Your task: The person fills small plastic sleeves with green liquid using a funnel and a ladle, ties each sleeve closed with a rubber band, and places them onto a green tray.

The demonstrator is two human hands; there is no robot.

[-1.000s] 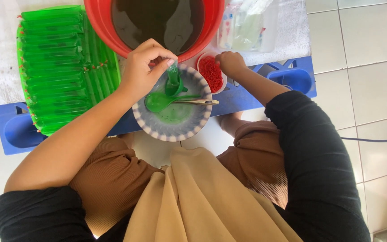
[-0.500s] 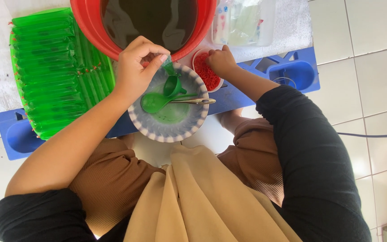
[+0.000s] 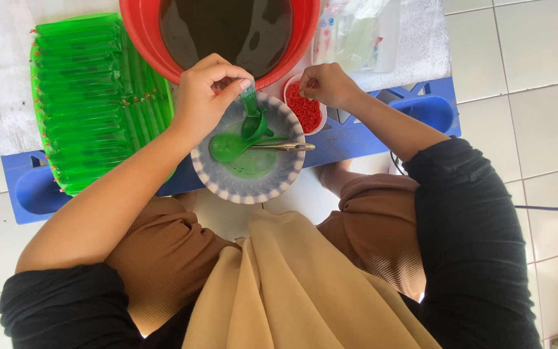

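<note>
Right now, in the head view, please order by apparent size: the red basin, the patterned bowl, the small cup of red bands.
1. red basin, partly cut off by the frame
2. patterned bowl
3. small cup of red bands, clearly smallest

Red basin (image 3: pixel 143 32) of dark liquid at top; stack of filled green packets (image 3: pixel 79 97) left; clear plastic bags (image 3: pixel 356 32) right; blue bench (image 3: pixel 421 110) on white tiled floor (image 3: pixel 537 129).

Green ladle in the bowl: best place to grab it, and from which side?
Probably grip the ladle by its handle end, which lies across the bowl toward the right rim. Come from above right: the scoop is wet with green liquid, and the left hand crowds the upper left.
</note>
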